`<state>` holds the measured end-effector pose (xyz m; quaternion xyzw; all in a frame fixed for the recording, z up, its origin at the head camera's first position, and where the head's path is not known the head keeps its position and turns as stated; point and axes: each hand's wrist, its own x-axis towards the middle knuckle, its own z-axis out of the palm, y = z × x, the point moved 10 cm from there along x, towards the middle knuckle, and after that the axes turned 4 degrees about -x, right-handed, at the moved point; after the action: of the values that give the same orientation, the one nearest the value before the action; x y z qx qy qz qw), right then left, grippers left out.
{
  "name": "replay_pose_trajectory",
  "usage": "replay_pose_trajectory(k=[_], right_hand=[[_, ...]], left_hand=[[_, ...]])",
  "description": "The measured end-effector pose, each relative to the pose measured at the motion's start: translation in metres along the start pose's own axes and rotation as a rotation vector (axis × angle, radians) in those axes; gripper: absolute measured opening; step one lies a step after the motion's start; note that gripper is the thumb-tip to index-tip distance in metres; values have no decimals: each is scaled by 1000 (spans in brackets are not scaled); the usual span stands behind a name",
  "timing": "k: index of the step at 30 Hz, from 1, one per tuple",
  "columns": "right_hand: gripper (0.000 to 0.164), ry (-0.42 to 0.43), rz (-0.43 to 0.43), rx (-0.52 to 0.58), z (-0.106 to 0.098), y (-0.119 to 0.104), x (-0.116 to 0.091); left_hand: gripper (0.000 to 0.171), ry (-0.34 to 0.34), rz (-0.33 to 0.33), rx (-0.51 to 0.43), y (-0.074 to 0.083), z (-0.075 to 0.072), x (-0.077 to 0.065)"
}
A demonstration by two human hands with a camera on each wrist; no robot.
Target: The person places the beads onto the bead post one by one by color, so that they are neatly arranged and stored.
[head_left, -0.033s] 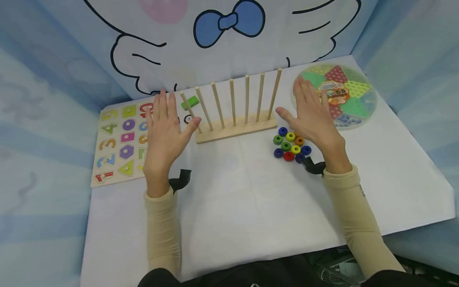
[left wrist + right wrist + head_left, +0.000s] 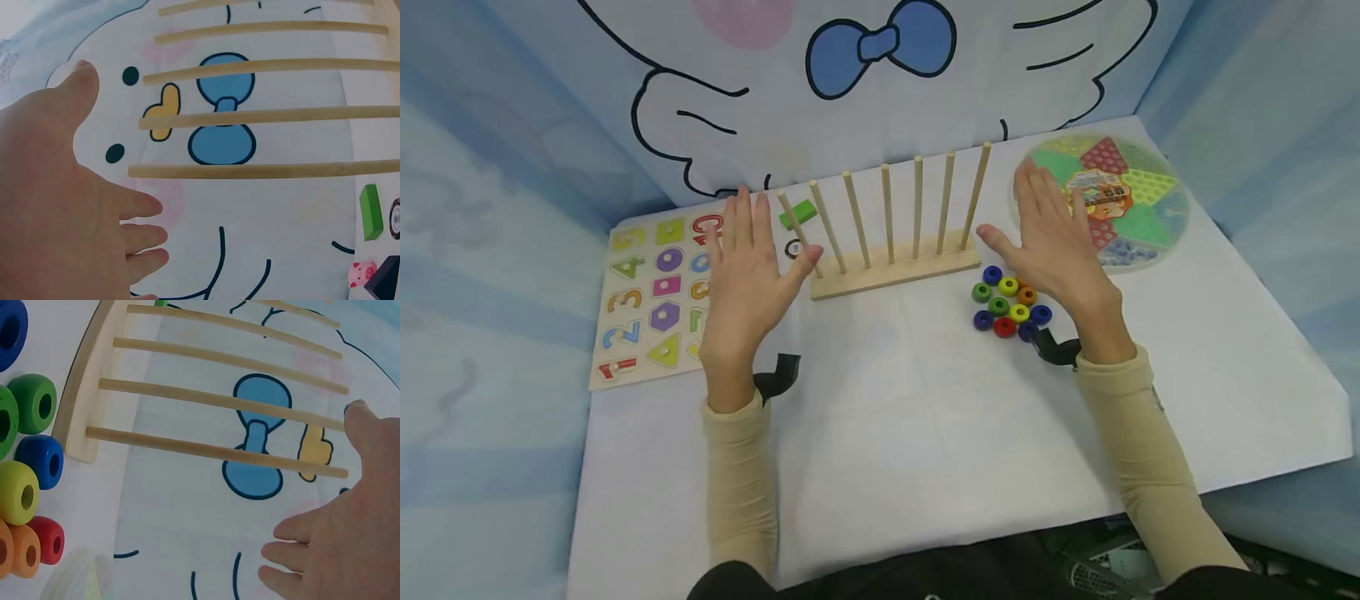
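My left hand (image 2: 747,287) is raised with straight fingers over the right side of a number puzzle board (image 2: 602,325), thumb close to the leftmost peg. It holds nothing. Fingers spread and empty, my right hand (image 2: 1060,237) hovers between the peg rack and a round game board (image 2: 1150,200), overlapping that board's left part. The wooden peg rack (image 2: 898,271), a long base with several upright pegs, stands between the hands. Below the right hand lie several coloured wooden beads (image 2: 998,306) in green, yellow, blue, orange and red; the right wrist view shows their holes.
Behind the rack's left end lies a green block (image 2: 798,215), with a small round black-and-white piece (image 2: 793,248) near it. A pink pig figure (image 2: 361,274) shows in the left wrist view. A cartoon-printed curtain (image 2: 880,117) hangs along the back edge of the white table (image 2: 865,450).
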<state>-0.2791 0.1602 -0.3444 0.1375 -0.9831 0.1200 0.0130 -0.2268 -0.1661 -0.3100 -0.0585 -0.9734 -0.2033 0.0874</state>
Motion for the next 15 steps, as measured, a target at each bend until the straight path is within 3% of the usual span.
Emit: replay_pose_trajectory(k=[4,9,12,15], right_hand=[[84,51,-1,56,-5,3,1],[58,204,23,350,-17,20,-11],[47,256,103,527,-4,45,-24],[41,188,237,730,30,73,-37]], left_hand=[[98,6,11,-53,-2,-3,3],[93,24,-27,-235,-20,-7,4],[89,-7,-78,-401,-43,6,4],[80,-73,-110,-532,-65,36,8]])
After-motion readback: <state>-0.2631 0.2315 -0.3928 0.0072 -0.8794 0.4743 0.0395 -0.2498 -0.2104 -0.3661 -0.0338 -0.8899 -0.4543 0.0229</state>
